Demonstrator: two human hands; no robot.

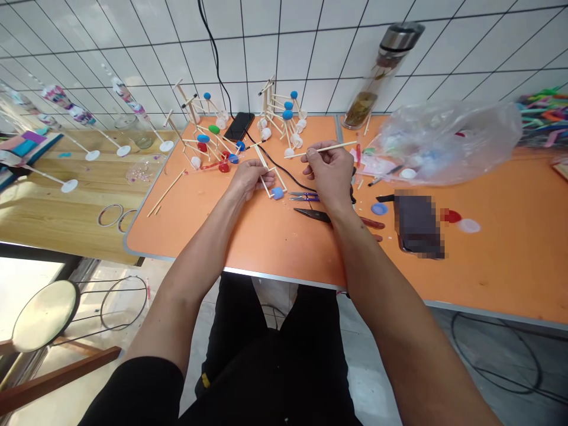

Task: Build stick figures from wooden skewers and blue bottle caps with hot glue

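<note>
My left hand (pixel 252 178) is closed on a small frame of pale wooden sticks (pixel 280 179), which has a blue bottle cap (pixel 277 193) at its lower end. Pinched in my right hand (pixel 329 171) is a thin wooden stick (pixel 339 145), pointing left and right across the fingers. Scissors with pale blades (pixel 304 196) and dark-bladed pliers (pixel 313 215) lie under and beside my right wrist. Behind my hands stand two stick models, one with red, blue and green caps (pixel 214 129) and another with blue and white caps (pixel 288 115).
A clear bottle (pixel 370 83) leans near the tiled wall beside a plastic bag (pixel 452 139). A black phone (pixel 239 126) lies at the back. On the right is a blurred dark object (pixel 419 225). Loose sticks (pixel 166 192) lie left; a wooden table (pixel 84 213) adjoins there.
</note>
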